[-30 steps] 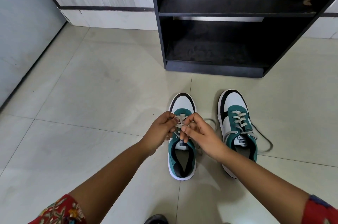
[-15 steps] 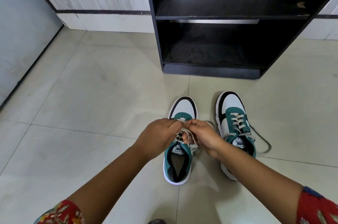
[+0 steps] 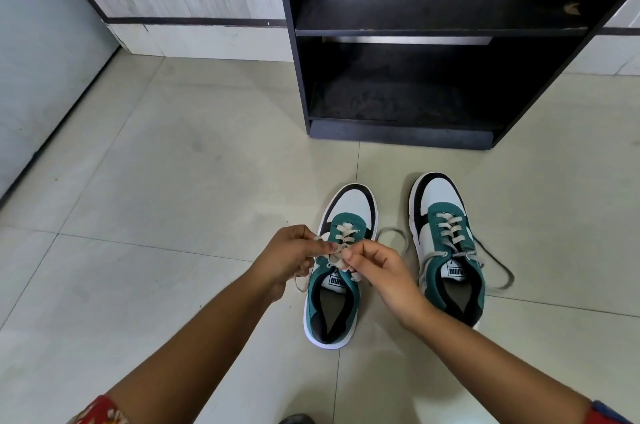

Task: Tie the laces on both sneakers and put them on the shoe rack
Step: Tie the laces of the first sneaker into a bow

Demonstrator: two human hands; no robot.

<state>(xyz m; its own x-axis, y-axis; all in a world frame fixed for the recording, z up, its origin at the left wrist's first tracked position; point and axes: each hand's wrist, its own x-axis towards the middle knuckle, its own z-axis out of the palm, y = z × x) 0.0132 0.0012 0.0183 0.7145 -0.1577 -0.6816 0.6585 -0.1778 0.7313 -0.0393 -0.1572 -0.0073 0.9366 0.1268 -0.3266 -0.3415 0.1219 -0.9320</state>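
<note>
here we see both hands over the left sneaker (image 3: 337, 267), which stands on the floor (image 3: 156, 215) in front of the rack (image 3: 415, 132). left hand (image 3: 287, 259) pinches a loop of the lace (image 3: 341, 243) between thumb and fingers; a loose end trails below it. right hand (image 3: 377, 271) pinches the lace at the knot, the other fingers curled. right sneaker (image 3: 446, 243) stands just beside, toe toward the rack, its laces untied and lying loose on the floor. the rack's lower shelf holds nothing.
</note>
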